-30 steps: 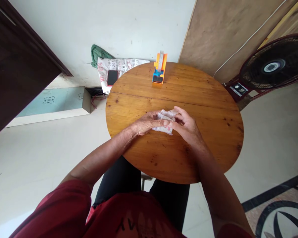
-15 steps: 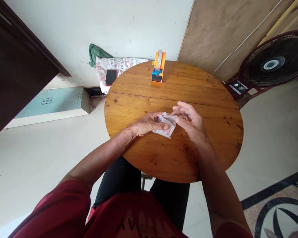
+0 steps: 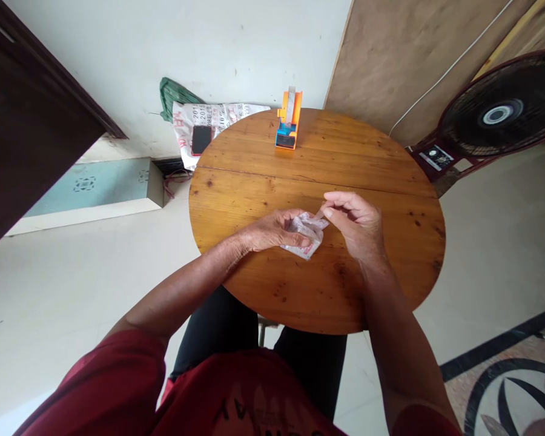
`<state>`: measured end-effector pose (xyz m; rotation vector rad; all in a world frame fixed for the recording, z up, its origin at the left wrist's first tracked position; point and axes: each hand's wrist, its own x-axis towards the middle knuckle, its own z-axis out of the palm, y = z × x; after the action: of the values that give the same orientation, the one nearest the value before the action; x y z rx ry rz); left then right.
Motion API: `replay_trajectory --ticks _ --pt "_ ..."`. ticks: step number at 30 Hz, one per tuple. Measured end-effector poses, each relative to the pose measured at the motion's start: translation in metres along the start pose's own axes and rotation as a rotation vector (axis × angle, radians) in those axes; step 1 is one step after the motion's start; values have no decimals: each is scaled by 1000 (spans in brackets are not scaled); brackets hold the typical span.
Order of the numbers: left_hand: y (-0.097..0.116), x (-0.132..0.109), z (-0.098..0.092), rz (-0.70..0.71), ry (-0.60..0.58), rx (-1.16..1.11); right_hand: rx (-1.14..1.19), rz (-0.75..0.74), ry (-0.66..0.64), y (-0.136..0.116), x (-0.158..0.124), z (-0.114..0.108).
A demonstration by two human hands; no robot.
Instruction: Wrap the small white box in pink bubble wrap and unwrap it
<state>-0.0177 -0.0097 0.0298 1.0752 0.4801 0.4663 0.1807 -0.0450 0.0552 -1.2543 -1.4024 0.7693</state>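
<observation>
A small wrapped packet (image 3: 303,249), in crumpled whitish plastic with reddish print, is held above the table in my left hand (image 3: 279,231), the thumb lying across its top. My right hand (image 3: 356,221) is beside the packet's right edge, with thumb and forefinger pinched together on a short strip of clear tape (image 3: 320,213). That strip reaches to the packet's crumpled upper edge; whether it sticks there I cannot tell. An orange and blue tape dispenser (image 3: 292,118) stands upright near the table's far edge, apart from both hands.
The round wooden table (image 3: 254,284) is in front of my knees. Beyond its far left edge lie a printed white sack (image 3: 229,113), a dark phone-like object (image 3: 201,140) and a green bag (image 3: 175,97). A large fan (image 3: 499,115) stands at the right.
My right hand has shifted slightly right and down, its fingers drawing together in a pinch on the strip. The packet has tipped a little in my left hand, its upper edge more crumpled.
</observation>
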Motion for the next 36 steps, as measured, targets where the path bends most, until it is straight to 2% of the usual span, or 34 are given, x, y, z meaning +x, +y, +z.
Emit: replay_trajectory --ticks 4,10,14,20,25,29,36 --pt "1 0 2 23 34 13 -25 -50 40 -3 -3 3" --pt "0 4 -2 64 151 0 -163 -164 73 -13 -9 11" --pt "0 7 -4 90 217 -45 -199 -176 68 -15 -13 17" --pt "-1 9 -5 152 257 -124 -252 -210 77 -10 -16 22" --pt "-5 12 -5 180 280 -202 -369 -365 121 -9 -18 23" --pt "-3 12 -4 169 264 -270 -519 -491 62 -9 -18 22" --pt "3 9 -5 136 233 -310 -614 -484 -148 -9 -17 17"
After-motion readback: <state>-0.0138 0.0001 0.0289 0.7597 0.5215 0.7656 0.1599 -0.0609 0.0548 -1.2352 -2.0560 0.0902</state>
